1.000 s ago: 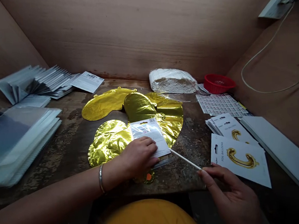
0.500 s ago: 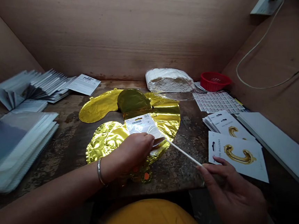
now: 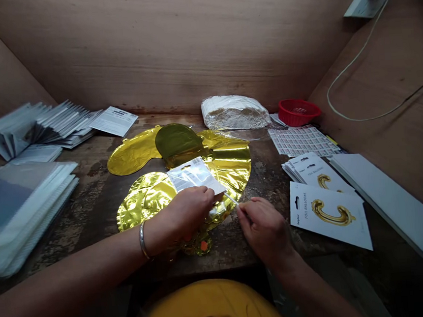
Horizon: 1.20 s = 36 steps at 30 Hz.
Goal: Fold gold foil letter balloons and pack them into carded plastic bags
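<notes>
Head view: left hand (image 3: 193,207) closed on a glossy card (image 3: 192,175), right hand (image 3: 265,229) pinching a white stick (image 3: 231,198).

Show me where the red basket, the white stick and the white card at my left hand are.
Red basket (image 3: 294,118), head view: front of its outer wall.
White stick (image 3: 232,198), head view: the short length that shows.
White card (image 3: 195,175), head view: middle of its upward face.

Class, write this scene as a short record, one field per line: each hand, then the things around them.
Left hand: holding a white card
Right hand: gripping a white stick
Beneath the card: gold foil
Far left: clear plastic bags
Right: cards picturing balloons
Behind those: printed sheet, red basket
</notes>
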Tool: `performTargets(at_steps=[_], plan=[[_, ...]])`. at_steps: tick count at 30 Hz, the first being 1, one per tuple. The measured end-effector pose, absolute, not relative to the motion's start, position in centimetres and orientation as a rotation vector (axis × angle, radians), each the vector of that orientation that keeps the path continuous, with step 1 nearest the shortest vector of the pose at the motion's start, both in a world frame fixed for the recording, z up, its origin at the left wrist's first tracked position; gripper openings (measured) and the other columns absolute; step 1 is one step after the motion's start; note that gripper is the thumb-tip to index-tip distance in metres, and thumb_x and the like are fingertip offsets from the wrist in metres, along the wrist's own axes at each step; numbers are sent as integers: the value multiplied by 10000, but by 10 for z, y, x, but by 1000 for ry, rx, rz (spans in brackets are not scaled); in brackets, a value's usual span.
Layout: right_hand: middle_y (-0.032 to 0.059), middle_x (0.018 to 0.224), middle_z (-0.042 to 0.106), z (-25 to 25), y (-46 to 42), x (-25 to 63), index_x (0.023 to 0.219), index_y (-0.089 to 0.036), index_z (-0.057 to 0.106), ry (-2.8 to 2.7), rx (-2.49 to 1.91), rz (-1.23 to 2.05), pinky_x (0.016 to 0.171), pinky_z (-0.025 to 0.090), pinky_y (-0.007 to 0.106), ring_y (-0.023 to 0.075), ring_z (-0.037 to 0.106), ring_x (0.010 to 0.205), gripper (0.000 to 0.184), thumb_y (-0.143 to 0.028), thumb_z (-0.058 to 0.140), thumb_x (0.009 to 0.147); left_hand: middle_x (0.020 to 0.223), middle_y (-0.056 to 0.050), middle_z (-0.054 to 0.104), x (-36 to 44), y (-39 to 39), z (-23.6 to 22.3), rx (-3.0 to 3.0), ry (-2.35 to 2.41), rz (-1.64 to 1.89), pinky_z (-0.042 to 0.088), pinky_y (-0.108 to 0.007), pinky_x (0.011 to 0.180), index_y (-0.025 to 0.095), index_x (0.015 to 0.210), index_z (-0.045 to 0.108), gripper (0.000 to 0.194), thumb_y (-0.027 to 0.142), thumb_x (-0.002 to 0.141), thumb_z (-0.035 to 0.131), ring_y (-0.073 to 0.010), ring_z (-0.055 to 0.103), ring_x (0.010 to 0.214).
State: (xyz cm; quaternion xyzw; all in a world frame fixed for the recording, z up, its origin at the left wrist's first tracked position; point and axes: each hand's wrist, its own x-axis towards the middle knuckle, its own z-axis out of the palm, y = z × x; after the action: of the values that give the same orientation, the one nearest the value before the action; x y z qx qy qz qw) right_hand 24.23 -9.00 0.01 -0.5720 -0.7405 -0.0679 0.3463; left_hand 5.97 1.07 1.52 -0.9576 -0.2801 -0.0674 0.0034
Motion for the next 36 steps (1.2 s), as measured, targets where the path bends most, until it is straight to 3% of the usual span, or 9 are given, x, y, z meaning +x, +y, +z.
performTargets(at_steps=[5, 7, 10, 12, 17, 22, 26, 31, 36], plan=[[34, 692, 611, -5, -91, 245, 747, -190, 568, -1893, -1523, -65, 689, 464, 288, 178, 588, 687, 184, -157, 526, 922, 750, -68, 628, 54, 21, 19, -3101, -829, -230, 489, -305, 672, 140, 867, 605, 187, 227, 945, 460, -190, 609, 673], [32, 722, 627, -6, -94, 249, 784, -186, 584, -1867, -1554, -27, 649, 447, 262, 167, 597, 693, 147, -168, 538, 922, 998, -132, 657, 49, 35, 21, -3059, -989, -317, 473, -418, 878, 137, 1039, 624, 268, 342, 930, 490, -257, 631, 924], [27, 706, 620, -10, -90, 251, 781, -186, 590, -1879, -1588, 1, 648, 430, 263, 169, 593, 687, 157, -182, 532, 927, 1469, -186, 383, 43, 56, 14, -2978, -1248, -305, 271, -616, 1054, 227, 1413, 424, 639, 545, 869, 528, -428, 350, 1342], [40, 689, 607, -14, -81, 249, 756, -184, 580, -1908, -1609, -2, 646, 411, 282, 187, 579, 682, 195, -187, 504, 935, 1557, -174, 231, 40, 65, 5, -3048, -1255, -169, 217, -638, 1072, 294, 1480, 316, 702, 605, 873, 483, -464, 198, 1409], [58, 647, 576, -12, -51, 241, 687, -192, 536, -2024, -1667, 8, 623, 365, 306, 206, 538, 640, 262, -140, 444, 927, 1576, -173, 186, 39, 65, -8, -3105, -1184, -103, 198, -601, 1100, 314, 1497, 273, 693, 615, 894, 434, -448, 183, 1421], [-9, 742, 657, 3, -47, 255, 839, -212, 602, -2159, -1648, 187, 589, 388, 235, 152, 597, 652, 73, -142, 608, 860, 1580, -162, 188, 33, 61, -8, -3115, -1167, -129, 201, -591, 1105, 307, 1504, 260, 711, 631, 892, 421, -437, 170, 1428], [-17, 730, 639, 4, -42, 268, 784, -208, 587, -2205, -1651, 231, 605, 399, 231, 145, 588, 660, 105, -194, 663, 856, 1579, -159, 192, 31, 60, -11, -3115, -1164, -137, 204, -592, 1102, 305, 1506, 254, 717, 634, 891, 419, -435, 177, 1426], [25, 701, 575, -4, -29, 265, 693, -195, 535, -2320, -1617, 162, 605, 361, 275, 173, 520, 648, 234, -243, 586, 916, 1586, -140, 176, 30, 61, -8, -3121, -1147, -149, 204, -571, 1107, 329, 1493, 284, 687, 628, 892, 425, -445, 195, 1416], [10, 738, 583, 0, -29, 263, 749, -190, 561, -2450, -1535, 170, 619, 367, 251, 154, 529, 666, 154, -157, 593, 896, 1585, -137, 178, 30, 56, -4, -3144, -1102, -163, 215, -563, 1103, 340, 1493, 281, 677, 614, 893, 435, -428, 215, 1415]])
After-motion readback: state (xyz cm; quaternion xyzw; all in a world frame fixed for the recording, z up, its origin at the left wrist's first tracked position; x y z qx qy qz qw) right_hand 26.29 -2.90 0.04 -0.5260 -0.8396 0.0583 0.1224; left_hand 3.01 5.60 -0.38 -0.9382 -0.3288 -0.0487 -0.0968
